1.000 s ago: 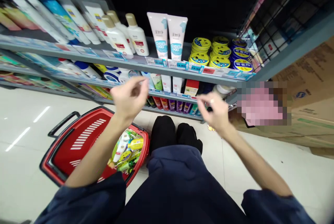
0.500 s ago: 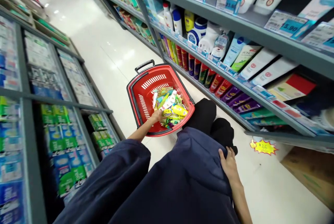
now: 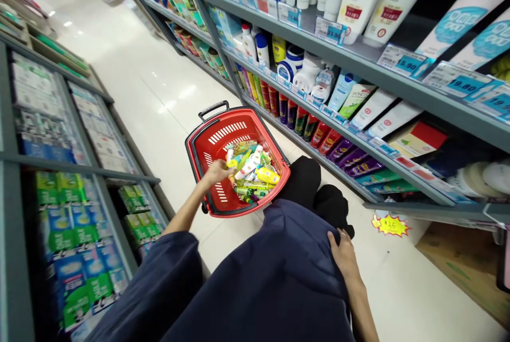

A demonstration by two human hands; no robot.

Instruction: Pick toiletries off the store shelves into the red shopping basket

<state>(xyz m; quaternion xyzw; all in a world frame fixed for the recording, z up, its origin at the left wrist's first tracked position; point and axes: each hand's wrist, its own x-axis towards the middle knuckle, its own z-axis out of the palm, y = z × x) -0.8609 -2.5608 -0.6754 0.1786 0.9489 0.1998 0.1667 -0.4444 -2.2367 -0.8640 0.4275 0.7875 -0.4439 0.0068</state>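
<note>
A red shopping basket point(image 3: 191, 167) stands on the floor by my knees, holding a heap of small packaged goods. My left hand point(image 3: 218, 172) reaches over its left side, fingers closed around a small yellow item point(image 3: 231, 163). Its kind cannot be made out, as the fingers cover part of it. To the right in the heap lie a yellow bottle point(image 3: 268, 175) and a white bottle point(image 3: 247, 168). My right hand point(image 3: 343, 251) lies flat on my thigh over the dark blue clothing point(image 3: 295, 241), fingers stretched, with nothing in it.
Shelves point(image 3: 274, 18) of bottles and tubes run along the right, with price tags on their edges. On the left stands a rack point(image 3: 99, 169) of boxed toothpaste. A yellow price sign point(image 3: 391, 224) and a cardboard box point(image 3: 458, 257) are at the lower right.
My left hand has drawn back leftward from the heap toward the basket's left side, bringing the yellow item along. The view has shifted slightly. My right hand stays on my thigh.
</note>
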